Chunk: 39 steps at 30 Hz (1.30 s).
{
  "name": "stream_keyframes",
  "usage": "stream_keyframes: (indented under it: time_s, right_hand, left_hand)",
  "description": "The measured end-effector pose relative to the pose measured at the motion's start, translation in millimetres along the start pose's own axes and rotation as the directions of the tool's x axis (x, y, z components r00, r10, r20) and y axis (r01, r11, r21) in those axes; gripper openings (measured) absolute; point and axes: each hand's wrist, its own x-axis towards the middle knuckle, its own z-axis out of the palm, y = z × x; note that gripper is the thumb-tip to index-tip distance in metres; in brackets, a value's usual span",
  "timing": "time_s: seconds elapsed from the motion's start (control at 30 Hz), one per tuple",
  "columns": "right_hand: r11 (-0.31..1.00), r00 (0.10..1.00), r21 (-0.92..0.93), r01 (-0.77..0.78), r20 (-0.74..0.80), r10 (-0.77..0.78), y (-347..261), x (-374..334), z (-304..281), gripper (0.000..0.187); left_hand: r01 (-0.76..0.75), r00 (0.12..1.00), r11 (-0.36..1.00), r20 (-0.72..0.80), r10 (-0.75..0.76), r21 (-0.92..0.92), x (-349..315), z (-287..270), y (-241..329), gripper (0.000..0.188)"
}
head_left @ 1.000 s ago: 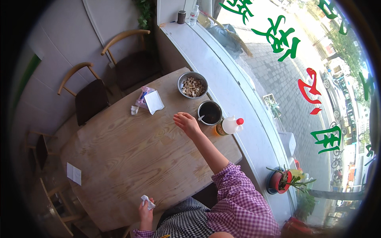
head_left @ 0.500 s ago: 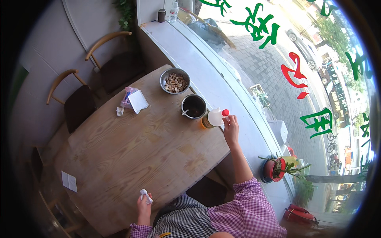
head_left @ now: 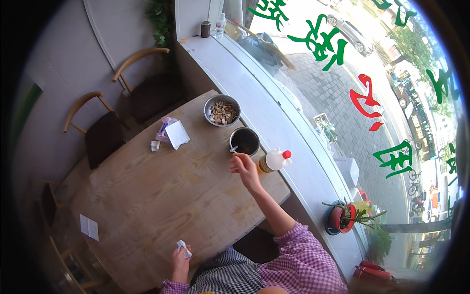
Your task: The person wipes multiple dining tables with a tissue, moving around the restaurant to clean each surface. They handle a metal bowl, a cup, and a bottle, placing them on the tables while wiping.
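My left hand (head_left: 180,262) is closed around a crumpled white tissue (head_left: 184,249) over the near edge of the wooden table (head_left: 161,196). My right hand (head_left: 246,170) is in front of a metal pot (head_left: 250,135) with dark contents, its bent fingers apart and nothing seen in them. Just beyond the fingertips, a pale handle end (head_left: 234,149) shows at the pot's rim. To the right of this hand stands a plastic bottle (head_left: 275,160) with a red cap and amber liquid low inside.
A metal bowl (head_left: 209,120) of pale brown chunks stands behind the pot. Left of it are a tissue pack (head_left: 168,128), a white pad (head_left: 177,134) and a scrap (head_left: 155,145). A folded paper (head_left: 89,227) lies far left. A potted plant (head_left: 342,218) occupies the window ledge.
My right hand has left the bottle's red cap and moved left to the front of the pot. My left hand still grips the tissue. The whole view has shifted slightly.
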Motion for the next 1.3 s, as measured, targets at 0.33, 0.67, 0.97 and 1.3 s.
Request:
stream_keyframes:
  time_s: [0.33,0.67,0.97,1.3]
  right_hand:
    - [0.818,0.728,0.535,-0.212,-0.472,0.497,83,234,82,0.034]
    - [0.831,0.911,0.500,-0.243,-0.177,0.373,4,63,12,0.017]
    - [0.798,0.829,0.556,-0.235,-0.315,0.463,31,34,-43,0.021]
    - [0.698,0.942,-0.640,0.320,0.291,-0.165,81,56,121,0.024]
  left_hand:
    - [-0.002,1.000,0.999,0.011,0.002,-0.038,-30,-7,1,0.018]
    - [-0.021,0.996,0.997,0.085,0.028,-0.077,-15,5,-1,0.019]
    - [-0.036,0.993,0.999,0.116,0.038,-0.018,-19,7,5,0.019]
    - [-0.041,0.999,0.995,0.022,0.043,-0.086,-18,3,3,0.021]
